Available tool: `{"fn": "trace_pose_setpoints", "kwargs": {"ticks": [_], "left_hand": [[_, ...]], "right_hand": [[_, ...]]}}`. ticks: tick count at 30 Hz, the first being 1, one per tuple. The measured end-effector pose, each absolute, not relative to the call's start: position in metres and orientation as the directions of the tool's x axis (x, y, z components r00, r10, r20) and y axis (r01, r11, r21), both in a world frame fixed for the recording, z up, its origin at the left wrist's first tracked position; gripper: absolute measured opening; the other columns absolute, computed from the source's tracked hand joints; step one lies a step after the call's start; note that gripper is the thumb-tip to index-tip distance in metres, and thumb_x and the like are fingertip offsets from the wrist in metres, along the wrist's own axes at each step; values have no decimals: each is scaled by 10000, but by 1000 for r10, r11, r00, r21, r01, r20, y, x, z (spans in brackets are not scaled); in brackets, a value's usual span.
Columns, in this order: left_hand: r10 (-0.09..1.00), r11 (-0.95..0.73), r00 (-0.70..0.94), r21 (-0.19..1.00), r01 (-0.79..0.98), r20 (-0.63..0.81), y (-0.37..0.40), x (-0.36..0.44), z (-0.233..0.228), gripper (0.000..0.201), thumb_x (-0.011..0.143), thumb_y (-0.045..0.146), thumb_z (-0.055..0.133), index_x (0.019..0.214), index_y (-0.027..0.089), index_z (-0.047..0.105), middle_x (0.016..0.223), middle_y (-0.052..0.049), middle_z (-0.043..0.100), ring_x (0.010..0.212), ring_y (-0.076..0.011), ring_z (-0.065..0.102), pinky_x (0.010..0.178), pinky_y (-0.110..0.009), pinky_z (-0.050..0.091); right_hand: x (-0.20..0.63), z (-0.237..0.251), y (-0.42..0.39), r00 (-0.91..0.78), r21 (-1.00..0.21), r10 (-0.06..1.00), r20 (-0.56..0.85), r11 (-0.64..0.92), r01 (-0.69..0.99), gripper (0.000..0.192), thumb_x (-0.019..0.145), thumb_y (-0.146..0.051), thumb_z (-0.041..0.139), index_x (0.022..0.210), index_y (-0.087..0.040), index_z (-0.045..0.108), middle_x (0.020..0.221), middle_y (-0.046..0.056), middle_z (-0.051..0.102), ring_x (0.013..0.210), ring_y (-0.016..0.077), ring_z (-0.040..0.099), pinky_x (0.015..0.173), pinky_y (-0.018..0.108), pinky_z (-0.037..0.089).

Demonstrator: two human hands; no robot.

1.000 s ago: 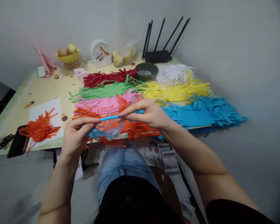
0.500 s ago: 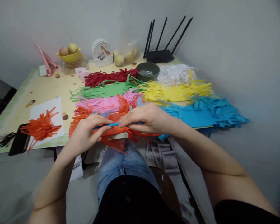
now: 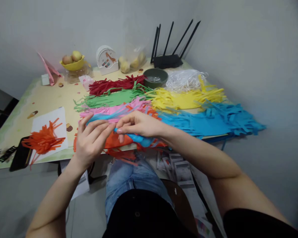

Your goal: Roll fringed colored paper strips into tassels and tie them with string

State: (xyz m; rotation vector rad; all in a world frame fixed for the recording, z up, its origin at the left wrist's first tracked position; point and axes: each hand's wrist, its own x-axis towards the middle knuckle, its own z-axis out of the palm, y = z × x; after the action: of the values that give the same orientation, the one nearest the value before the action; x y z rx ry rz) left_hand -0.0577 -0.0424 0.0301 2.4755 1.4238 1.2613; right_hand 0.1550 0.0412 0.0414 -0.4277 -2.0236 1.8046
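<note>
Both hands work at the near edge of the surface (image 3: 43, 96), above the person's lap. The right hand (image 3: 139, 125) has thumb and forefinger pinched together on one end of a blue paper strip (image 3: 141, 139), which curls down below the hand and across the orange strips (image 3: 114, 140) lying beneath. The left hand (image 3: 90, 140) sits just beside it, fingers (image 3: 99, 127) loosely curled and slightly apart, their tips meeting the same strip near the pinch; whether they actually clamp it cannot be told. To roll or fold the strip well, judgement suggests keeping the pinch firm, feeding the paper evenly and holding the edges aligned so it does not twist. Behind lie pink strips (image 3: 106, 110), a larger blue pile (image 3: 213, 120) and a small clock (image 3: 106, 59). No brand, label or writing is legible anywhere in view.
</note>
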Motion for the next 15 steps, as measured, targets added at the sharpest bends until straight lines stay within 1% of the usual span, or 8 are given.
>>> {"fn": "trace_pose_setpoints", "kwargs": {"ticks": [2, 4, 6, 8, 11, 13, 15], "left_hand": [[697, -563, 192, 363, 742, 691, -43, -56, 26, 203, 872, 181, 702, 1011, 307, 780, 945, -31, 785, 980, -221, 711, 1185, -533, 333], [672, -535, 108, 379, 755, 733, -44, -50, 23, 182, 870, 183, 695, 984, 296, 781, 928, -28, 784, 943, -218, 714, 1138, -514, 403], [667, -501, -8, 456, 736, 745, -44, -42, 23, 143, 875, 209, 688, 949, 286, 783, 918, -26, 781, 933, -220, 713, 1091, -492, 459], [683, -475, -133, 575, 667, 718, -42, -33, 26, 117, 891, 250, 678, 929, 277, 786, 925, -27, 777, 943, -222, 710, 1030, -455, 510], [750, -428, -273, 757, 493, 602, -34, -25, 32, 135, 912, 299, 668, 957, 260, 789, 987, -26, 774, 981, -210, 710, 953, -374, 552], [777, -396, -326, 821, 411, 538, -26, -22, 33, 146, 915, 314, 671, 952, 238, 790, 991, -22, 775, 966, -196, 716, 916, -327, 562], [779, -367, -373, 849, 381, 505, -16, -21, 32, 156, 909, 324, 680, 908, 210, 786, 936, -20, 775, 922, -187, 719, 874, -299, 568]], "right_hand": [[149, 35, 35, -836, -991, 532, 132, 48, -126, 288, 847, -416, 732, 890, -133, 693, 722, 30, 761, 655, 107, 681, 678, 217, 523], [143, 31, 29, -801, -974, 565, 195, 15, -227, 315, 841, -438, 741, 926, -139, 686, 719, 27, 758, 673, 116, 702, 688, 227, 543], [138, 31, 26, -764, -946, 585, 273, 19, -323, 322, 851, -452, 733, 931, -143, 687, 743, 36, 763, 700, 129, 721, 708, 244, 564], [131, 34, 27, -708, -916, 614, 349, 63, -397, 323, 858, -461, 726, 924, -148, 690, 773, 41, 765, 743, 136, 733, 745, 257, 577], [122, 40, 38, -611, -900, 682, 401, 171, -400, 300, 876, -452, 711, 936, -162, 663, 775, 20, 742, 759, 127, 724, 772, 249, 575], [117, 43, 45, -543, -896, 720, 432, 276, -347, 255, 895, -414, 695, 947, -173, 627, 803, 6, 722, 779, 119, 718, 782, 235, 563], [113, 43, 50, -489, -877, 728, 480, 397, -271, 191, 918, -356, 668, 960, -181, 605, 891, 14, 712, 846, 122, 719, 808, 224, 552]]}}
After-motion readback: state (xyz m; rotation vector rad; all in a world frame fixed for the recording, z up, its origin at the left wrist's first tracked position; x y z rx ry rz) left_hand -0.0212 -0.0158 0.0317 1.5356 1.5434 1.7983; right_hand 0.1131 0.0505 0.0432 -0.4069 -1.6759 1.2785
